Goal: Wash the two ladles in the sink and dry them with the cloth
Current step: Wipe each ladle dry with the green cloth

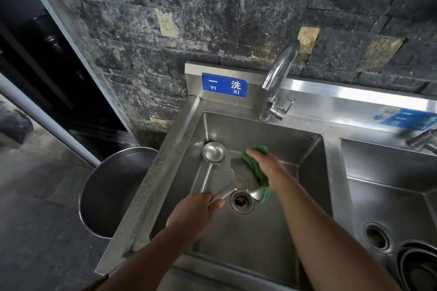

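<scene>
My left hand grips the handle of a steel utensil with a broad flat head, held over the left sink basin just above the drain. My right hand holds a green cloth against the far side of that head. A second steel ladle lies in the basin along its left wall, bowl up near the back corner, handle running toward me. Neither hand touches it.
A chrome tap stands behind the basin, with no water visibly running. A second basin with stacked bowls lies at the right. A large steel pot stands on the floor left of the sink. A stone wall rises behind.
</scene>
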